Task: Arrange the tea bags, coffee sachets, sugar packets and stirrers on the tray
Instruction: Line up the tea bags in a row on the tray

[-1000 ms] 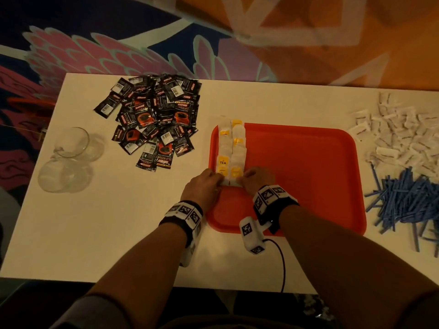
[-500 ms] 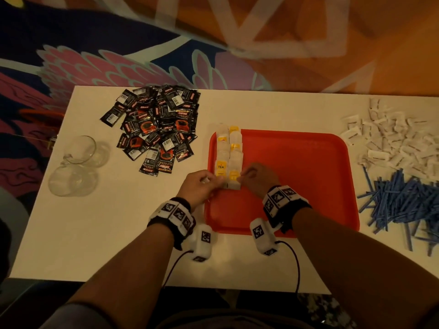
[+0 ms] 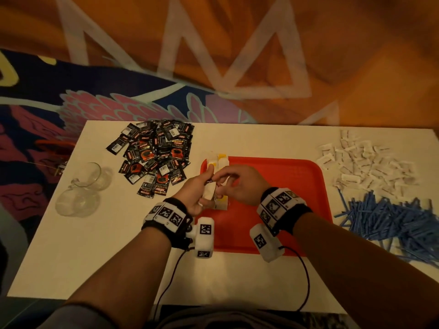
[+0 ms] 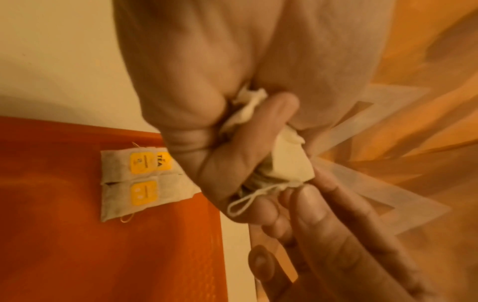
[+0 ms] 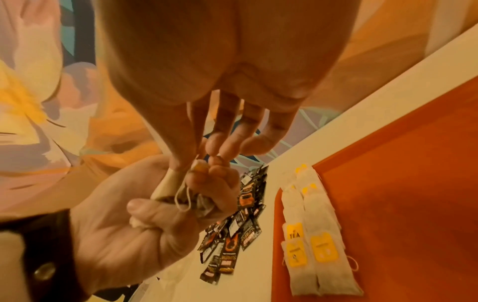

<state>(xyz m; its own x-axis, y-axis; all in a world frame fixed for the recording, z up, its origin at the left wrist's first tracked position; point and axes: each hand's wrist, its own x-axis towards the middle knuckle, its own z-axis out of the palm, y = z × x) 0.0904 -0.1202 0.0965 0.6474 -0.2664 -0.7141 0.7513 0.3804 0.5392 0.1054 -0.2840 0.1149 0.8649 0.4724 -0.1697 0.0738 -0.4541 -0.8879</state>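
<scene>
While our left hand [image 3: 198, 194] grips a bunch of tea bags [image 4: 287, 163] above the tray [image 3: 285, 186] | right fingers [image 5: 181, 155] pinch one bag's top | two rows [image 5: 313, 241] lie along the tray's left edge

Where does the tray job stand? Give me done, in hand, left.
Done: two columns of tea bags lie along the red tray's left edge. In hand: the left hand grips more tea bags; the right hand pinches one. Left: coffee sachets, sugar packets and blue stirrers sit on the table.
</scene>
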